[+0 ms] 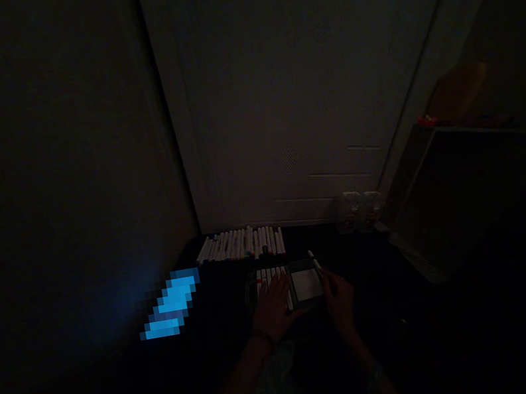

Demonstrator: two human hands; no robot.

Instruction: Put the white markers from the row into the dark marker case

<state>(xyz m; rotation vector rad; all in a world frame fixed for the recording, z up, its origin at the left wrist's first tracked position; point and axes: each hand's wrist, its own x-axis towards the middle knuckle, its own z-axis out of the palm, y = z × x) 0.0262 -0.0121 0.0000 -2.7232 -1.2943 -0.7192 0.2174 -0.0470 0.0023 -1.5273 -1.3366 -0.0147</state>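
My left hand (275, 304) lies flat with its fingers stretched over several white markers (263, 276), which sit side by side in the left half of an open case (250, 292). In my right hand (339, 295) a white marker (314, 259) is pinched, its far end pointing up and away. That hand is at the right edge of the case, beside a pale rectangular panel (306, 284) in its right half. Behind the case, a long row of white markers (238, 244) with coloured ends lies on the dark table. The dim light hides fine detail.
A glowing blue, pixelated screen (170, 306) is at the left. Two small clear packs (362, 208) stand at the back right against a pale wall panel (280, 120). Farther right is a shelf (473, 125) with an orange-brown object (460, 90) on top.
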